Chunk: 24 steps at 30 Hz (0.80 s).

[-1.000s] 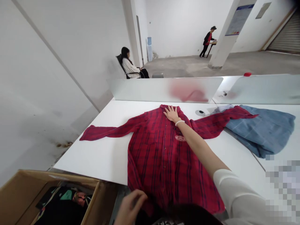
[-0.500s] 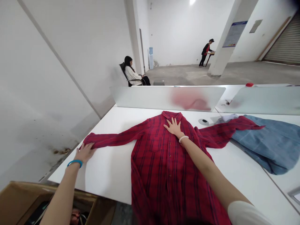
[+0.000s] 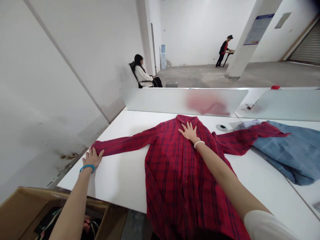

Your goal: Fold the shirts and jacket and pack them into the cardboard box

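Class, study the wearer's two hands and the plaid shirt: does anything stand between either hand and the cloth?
Nothing visible does. The right hand rests on the red plaid shirt just below its collar; the left hand touches the sleeve's end. The cardboard box sits nearer the camera, not between them.

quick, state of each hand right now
Left hand: open, touching the sleeve at its end.
Right hand: open, palm down on the shirt.
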### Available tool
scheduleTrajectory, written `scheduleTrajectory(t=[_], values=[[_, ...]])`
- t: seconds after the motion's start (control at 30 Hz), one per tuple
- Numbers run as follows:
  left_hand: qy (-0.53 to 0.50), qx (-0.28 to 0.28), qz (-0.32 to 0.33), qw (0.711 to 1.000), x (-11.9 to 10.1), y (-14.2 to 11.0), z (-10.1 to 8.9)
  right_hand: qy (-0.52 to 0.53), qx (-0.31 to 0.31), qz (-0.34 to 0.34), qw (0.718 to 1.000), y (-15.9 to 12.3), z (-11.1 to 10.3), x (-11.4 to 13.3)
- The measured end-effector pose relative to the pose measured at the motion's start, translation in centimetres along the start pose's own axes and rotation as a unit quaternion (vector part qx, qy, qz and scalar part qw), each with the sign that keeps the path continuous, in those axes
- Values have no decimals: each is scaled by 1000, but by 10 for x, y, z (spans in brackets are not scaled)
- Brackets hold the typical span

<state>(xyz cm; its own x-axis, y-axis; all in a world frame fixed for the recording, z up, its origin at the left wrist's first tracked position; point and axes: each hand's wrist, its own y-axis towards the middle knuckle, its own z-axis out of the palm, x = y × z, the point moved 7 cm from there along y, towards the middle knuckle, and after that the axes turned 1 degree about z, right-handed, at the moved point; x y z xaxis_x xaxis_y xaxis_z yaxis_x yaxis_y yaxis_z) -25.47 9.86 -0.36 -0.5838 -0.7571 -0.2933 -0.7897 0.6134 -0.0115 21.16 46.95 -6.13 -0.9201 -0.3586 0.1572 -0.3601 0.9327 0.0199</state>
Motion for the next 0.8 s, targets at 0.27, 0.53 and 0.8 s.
scheduleTrajectory(t=[0.27,0.53,0.8], values=[[-9,-106,-114,988,12,-3,-12,27,35,12,999,-13,-22,13],[-35,57,613,787,-173,-222,47,7,-32,-77,997,-69,-16,47],[-13,-28,601,799,-108,-273,36,24,-46,-78,996,-64,-10,43]])
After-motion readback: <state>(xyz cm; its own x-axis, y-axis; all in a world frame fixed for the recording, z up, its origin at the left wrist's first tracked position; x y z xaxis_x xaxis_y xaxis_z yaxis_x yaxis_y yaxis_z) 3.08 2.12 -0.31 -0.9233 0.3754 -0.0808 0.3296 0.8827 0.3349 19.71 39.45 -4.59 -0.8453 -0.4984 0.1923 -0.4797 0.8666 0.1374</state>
